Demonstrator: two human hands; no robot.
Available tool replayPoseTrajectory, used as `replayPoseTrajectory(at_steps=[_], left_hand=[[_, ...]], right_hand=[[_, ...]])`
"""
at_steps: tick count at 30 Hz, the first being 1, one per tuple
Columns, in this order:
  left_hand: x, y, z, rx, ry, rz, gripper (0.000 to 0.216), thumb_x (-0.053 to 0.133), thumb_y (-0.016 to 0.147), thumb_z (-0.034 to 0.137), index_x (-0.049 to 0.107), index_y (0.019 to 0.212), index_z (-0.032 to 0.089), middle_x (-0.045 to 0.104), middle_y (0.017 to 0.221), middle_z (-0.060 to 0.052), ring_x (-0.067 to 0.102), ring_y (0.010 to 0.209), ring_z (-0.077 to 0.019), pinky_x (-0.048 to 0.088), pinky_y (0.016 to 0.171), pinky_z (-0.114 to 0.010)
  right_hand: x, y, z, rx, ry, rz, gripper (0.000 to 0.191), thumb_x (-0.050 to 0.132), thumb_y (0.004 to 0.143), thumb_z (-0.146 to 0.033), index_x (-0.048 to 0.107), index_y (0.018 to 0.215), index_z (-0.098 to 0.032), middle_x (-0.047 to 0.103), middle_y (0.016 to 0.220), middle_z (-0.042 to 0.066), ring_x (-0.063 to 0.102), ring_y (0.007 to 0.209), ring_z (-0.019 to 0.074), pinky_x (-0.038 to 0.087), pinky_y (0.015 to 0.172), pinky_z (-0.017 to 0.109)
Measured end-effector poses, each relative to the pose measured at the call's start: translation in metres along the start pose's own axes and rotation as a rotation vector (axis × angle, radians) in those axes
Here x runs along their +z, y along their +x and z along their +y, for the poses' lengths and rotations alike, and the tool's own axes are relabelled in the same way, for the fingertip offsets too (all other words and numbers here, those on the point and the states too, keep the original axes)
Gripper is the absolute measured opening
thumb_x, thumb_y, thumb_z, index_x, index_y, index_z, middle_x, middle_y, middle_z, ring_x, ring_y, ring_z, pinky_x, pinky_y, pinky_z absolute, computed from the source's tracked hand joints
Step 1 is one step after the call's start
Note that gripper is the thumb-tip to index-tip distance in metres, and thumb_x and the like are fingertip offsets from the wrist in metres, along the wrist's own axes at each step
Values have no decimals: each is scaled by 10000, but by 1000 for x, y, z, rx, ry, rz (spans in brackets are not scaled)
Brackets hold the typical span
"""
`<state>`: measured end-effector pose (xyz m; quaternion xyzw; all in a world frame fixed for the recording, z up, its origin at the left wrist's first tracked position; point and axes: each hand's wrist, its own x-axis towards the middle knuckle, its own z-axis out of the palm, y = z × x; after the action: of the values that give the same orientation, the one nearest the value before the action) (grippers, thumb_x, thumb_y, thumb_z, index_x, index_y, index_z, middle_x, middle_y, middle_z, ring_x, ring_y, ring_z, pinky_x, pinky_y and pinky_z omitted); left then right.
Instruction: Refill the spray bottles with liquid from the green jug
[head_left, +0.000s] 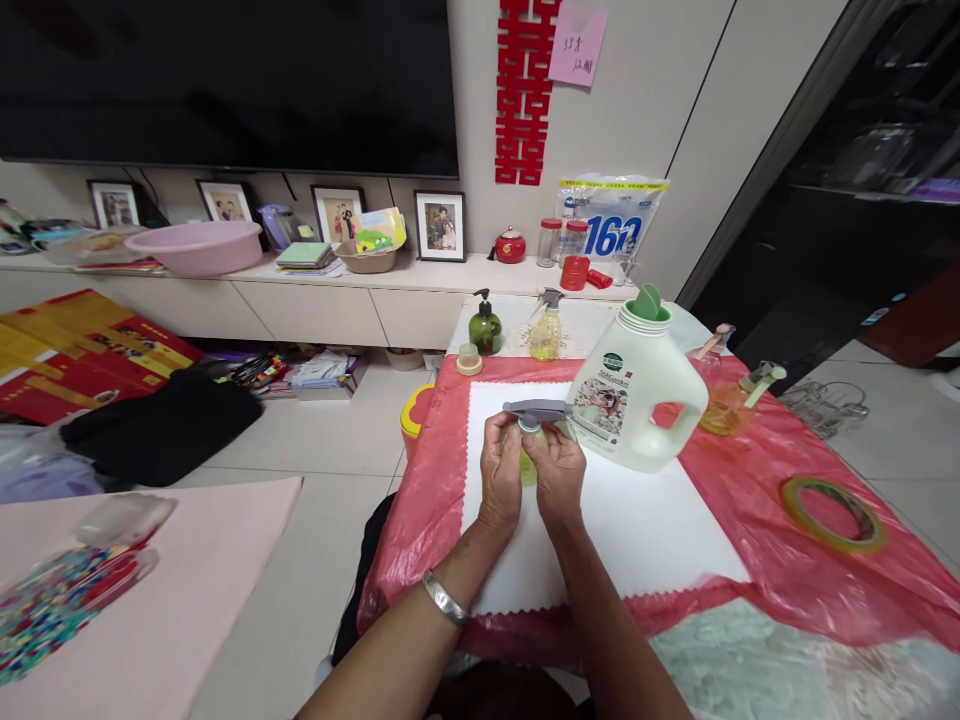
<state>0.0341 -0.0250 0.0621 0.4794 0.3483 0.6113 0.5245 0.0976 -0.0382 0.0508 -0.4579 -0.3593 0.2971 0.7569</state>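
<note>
Both my hands hold a small spray bottle (529, 462) with yellow-green liquid over a white mat (645, 530). My left hand (501, 468) wraps the bottle's left side. My right hand (559, 470) grips its right side just under the grey trigger head (536, 410). A silver bracelet sits on my left wrist. Right behind my hands stands a big white detergent jug (637, 395) with an open green cap, its handle toward the right.
A red plastic sheet (765, 500) covers the table. On it lie a tape roll (831, 512), an amber spray bottle (731, 400), a green pump bottle (485, 325), another spray bottle (546, 328) and a small lid (469, 358). A pink-covered surface (150, 590) with beads is at left.
</note>
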Motion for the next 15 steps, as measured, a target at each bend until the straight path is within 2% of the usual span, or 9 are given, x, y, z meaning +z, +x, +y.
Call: replayPoseTrajectory(at_steps=[5,11,15], left_hand=[[-3,2,-6,17,-2,-46,306,581,922,482,590,1085,223,644,1082,-47,598,1067,-203,453,1001,-352],[-2,6,-9,45,69,-23,311,606,892,494,607,1034,217,620,1055,-50,594,1059,-211,449,1015,-368],[1,6,-6,27,95,6,290,571,915,473,611,1049,220,634,1076,-55,594,1082,-211,448,1026,-373]], right_hand=[[-4,0,1,-27,-51,-23,382,699,834,-431,641,1121,-185,672,1155,87,614,1137,224,456,1057,421],[-9,-1,-6,-40,-176,-71,384,515,947,-520,717,1025,-203,704,1013,54,604,1080,233,407,1066,435],[-8,0,-6,-40,-216,-68,355,556,926,-506,724,1034,-213,708,1022,50,606,1035,228,407,1061,440]])
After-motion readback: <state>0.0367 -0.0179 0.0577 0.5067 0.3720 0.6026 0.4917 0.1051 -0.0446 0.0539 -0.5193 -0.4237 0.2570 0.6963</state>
